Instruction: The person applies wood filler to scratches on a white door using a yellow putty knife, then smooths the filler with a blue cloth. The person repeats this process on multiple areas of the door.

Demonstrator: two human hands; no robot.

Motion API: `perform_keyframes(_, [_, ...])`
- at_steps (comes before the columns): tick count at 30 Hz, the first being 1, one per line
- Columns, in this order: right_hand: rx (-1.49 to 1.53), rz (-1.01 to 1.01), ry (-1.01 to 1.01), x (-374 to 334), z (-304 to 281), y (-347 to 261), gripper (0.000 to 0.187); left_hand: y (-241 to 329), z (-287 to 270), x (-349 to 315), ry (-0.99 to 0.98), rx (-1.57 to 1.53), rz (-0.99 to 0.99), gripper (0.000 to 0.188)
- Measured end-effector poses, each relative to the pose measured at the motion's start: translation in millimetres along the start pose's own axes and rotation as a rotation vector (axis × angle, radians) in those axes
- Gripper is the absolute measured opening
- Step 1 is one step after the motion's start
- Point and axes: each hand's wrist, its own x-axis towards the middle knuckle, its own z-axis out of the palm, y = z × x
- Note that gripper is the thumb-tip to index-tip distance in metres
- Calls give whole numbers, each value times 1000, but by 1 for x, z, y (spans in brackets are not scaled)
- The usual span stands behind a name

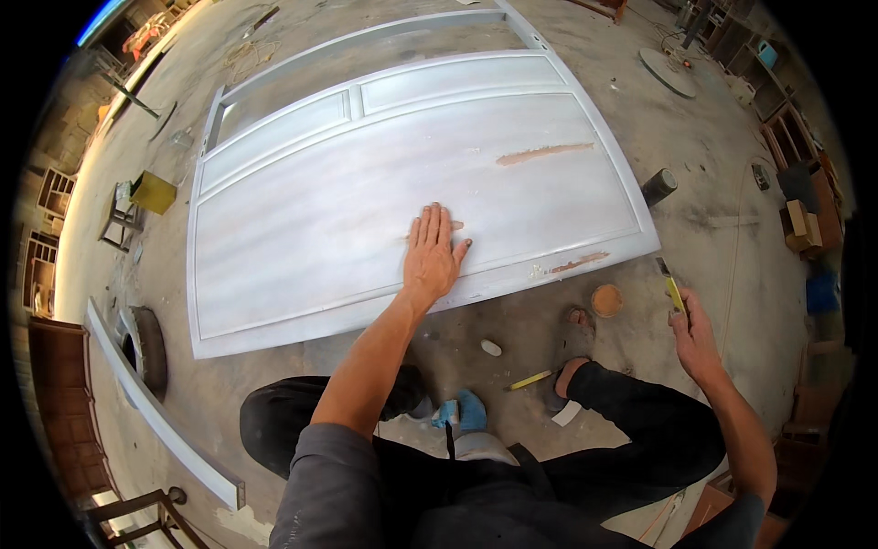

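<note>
At far left, a pale beam (169, 416) lies on the floor, just beside a tyre (151, 357). Next comes the white panel (302, 247), stretching across the middle in front of the person. The left hand (431, 261) rests on it palm down, fingers straight and close together, gripping nothing. Brown patches (546, 154) (long, ragged streaks) mark the panel's right half. A round tub (606, 300) of brown paste stands near its lower right corner. Rightmost, the right hand (695, 337) is closed around a yellow knife (674, 291), blade pointing up and away.

A yellow bin (153, 193) sits beside a stool (120, 219).
</note>
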Motion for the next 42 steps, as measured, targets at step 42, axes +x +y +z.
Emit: perform_keyframes(42, [-408, -594, -346, 128, 99, 18, 77, -123, -27, 25, 74, 340, -66, 52])
